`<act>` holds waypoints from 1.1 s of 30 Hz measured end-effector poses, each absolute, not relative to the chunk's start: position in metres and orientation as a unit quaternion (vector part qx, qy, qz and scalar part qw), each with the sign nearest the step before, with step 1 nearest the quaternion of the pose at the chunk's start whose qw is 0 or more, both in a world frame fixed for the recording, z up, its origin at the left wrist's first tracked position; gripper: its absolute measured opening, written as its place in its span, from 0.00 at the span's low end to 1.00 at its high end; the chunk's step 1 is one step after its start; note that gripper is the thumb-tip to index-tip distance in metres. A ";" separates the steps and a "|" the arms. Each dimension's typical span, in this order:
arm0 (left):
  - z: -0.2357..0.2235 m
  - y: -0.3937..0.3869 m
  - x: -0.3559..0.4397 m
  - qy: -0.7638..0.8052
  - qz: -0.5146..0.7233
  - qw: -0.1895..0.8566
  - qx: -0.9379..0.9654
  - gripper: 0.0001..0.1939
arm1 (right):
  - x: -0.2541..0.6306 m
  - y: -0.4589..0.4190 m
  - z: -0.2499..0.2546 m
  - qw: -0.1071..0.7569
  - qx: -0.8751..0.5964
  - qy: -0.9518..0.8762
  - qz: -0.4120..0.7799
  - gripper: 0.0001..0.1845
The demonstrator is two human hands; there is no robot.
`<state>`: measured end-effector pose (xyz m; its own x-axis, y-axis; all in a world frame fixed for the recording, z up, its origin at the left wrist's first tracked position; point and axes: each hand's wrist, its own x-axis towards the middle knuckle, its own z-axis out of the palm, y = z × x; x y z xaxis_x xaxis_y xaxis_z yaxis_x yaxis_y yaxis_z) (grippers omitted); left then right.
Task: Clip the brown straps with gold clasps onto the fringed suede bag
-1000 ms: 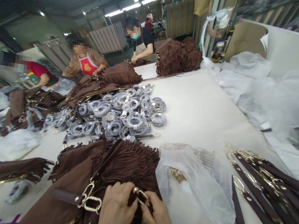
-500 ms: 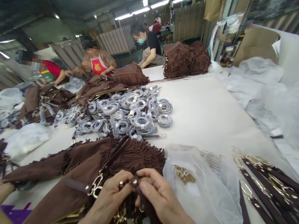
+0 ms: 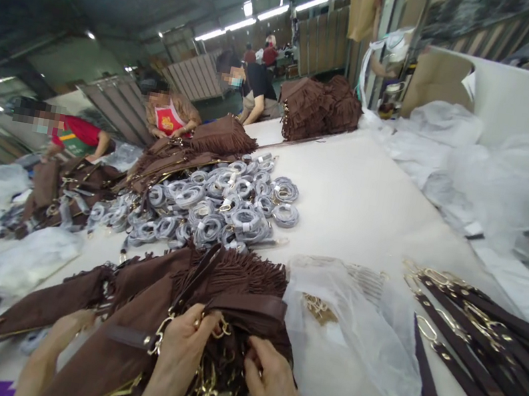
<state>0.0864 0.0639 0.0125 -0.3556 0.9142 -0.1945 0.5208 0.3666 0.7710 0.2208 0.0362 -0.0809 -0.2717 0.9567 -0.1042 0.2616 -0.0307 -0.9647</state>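
My left hand point(image 3: 182, 353) is closed at the top of a brown fringed bag point(image 3: 241, 275), its thumb and fingers pinching a dark brown leather strap beside gold-coloured rings point(image 3: 222, 327). The loose part of that strap point(image 3: 257, 305) lies folded over the fringe to the right. My right hand point(image 3: 269, 378) is curled at the right side of the fringe, and what its fingertips hold is hidden. Gold clasps point(image 3: 208, 378) hang between the two hands. Another brown bag panel point(image 3: 119, 336) with a gold zip lies left of my wrist.
Another person's hands point(image 3: 53, 338) handle a brown bag at lower left. A clear plastic bag point(image 3: 351, 348) with gold hardware lies to my right, beside several dark straps with clasps point(image 3: 476, 355). Wrapped grey coils point(image 3: 223, 204) are heaped ahead. Co-workers stand beyond the table point(image 3: 345, 198).
The strap held between both hands now lies across the fringe. My right hand has let it go and moved lower right. The other person's hands have spread apart along their bag.
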 end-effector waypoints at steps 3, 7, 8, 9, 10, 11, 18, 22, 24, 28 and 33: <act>0.014 0.064 0.085 0.761 0.324 0.312 0.468 0.21 | 0.217 0.042 -0.085 0.341 -0.473 -0.546 0.601 0.18; 0.016 0.065 0.081 0.759 0.354 0.324 0.440 0.22 | 0.216 0.047 -0.092 0.377 -0.466 -0.489 0.634 0.26; 0.016 0.066 0.081 0.761 0.360 0.325 0.431 0.22 | 0.216 0.047 -0.092 0.387 -0.469 -0.492 0.623 0.27; 0.016 0.066 0.080 0.762 0.367 0.327 0.423 0.22 | 0.217 0.047 -0.091 0.395 -0.468 -0.499 0.613 0.26; 0.016 0.067 0.079 0.762 0.371 0.331 0.415 0.23 | 0.217 0.047 -0.089 0.400 -0.464 -0.506 0.607 0.24; 0.015 0.067 0.079 0.762 0.376 0.335 0.409 0.23 | 0.218 0.047 -0.087 0.401 -0.459 -0.508 0.609 0.21; 0.010 0.069 0.077 0.756 0.384 0.343 0.405 0.22 | 0.212 0.051 -0.079 0.348 -0.493 -0.435 0.668 0.06; 0.012 0.069 0.080 0.752 0.378 0.349 0.411 0.22 | 0.208 0.053 -0.079 0.346 -0.482 -0.426 0.683 0.03; 0.012 0.069 0.082 0.748 0.376 0.348 0.421 0.22 | 0.208 0.057 -0.078 0.315 -0.474 -0.378 0.730 0.05; 0.009 0.067 0.080 0.751 0.357 0.335 0.442 0.22 | 0.212 0.064 -0.074 0.287 -0.471 -0.301 0.778 0.08; 0.005 0.068 0.075 0.783 0.285 0.274 0.480 0.21 | 0.214 0.068 -0.071 0.306 -0.468 -0.285 0.778 0.07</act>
<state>0.0752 0.0676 0.0054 -0.3900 0.9077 -0.1548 0.5955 0.3769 0.7095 0.2144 0.0683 -0.0708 -0.3737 0.7439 -0.5540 -0.2100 -0.6496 -0.7307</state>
